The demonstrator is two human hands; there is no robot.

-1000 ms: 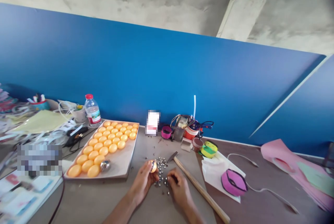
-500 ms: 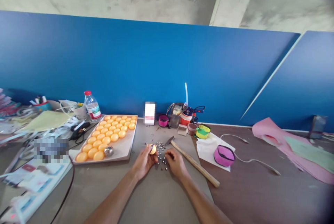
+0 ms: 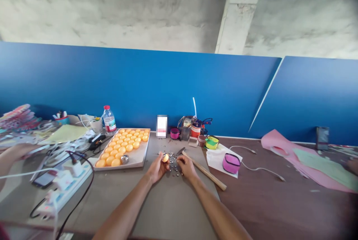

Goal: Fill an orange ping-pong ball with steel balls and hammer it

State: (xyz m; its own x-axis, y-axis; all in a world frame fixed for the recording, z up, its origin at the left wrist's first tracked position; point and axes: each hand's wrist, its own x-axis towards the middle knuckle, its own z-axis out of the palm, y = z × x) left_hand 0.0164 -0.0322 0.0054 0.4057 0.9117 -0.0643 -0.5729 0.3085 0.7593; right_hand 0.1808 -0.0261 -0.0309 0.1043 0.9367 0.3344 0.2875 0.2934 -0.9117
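Observation:
My left hand is closed around an orange ball that has silvery pieces on its upper side. My right hand is just to the right, fingertips pressed together; whatever they may pinch is too small to make out. Small shiny metal studs lie scattered on the grey mat between the hands. A hammer with a wooden handle rests beside my right hand. On the left, a shallow white tray carries rows of orange balls and one silver-covered ball.
A power strip with plugs and cables lies at left, below a bottle. Small tubs and a red-white cup stand behind. A purple mesh pouch sits at right. Another person's arm reaches in from the left; a hand shows at the right edge.
The view has tilted up and shifted slightly. Another person's arm now shows at the left, and a hand at the right edge. My hands keep nearly the same pose, the ball still in my left.

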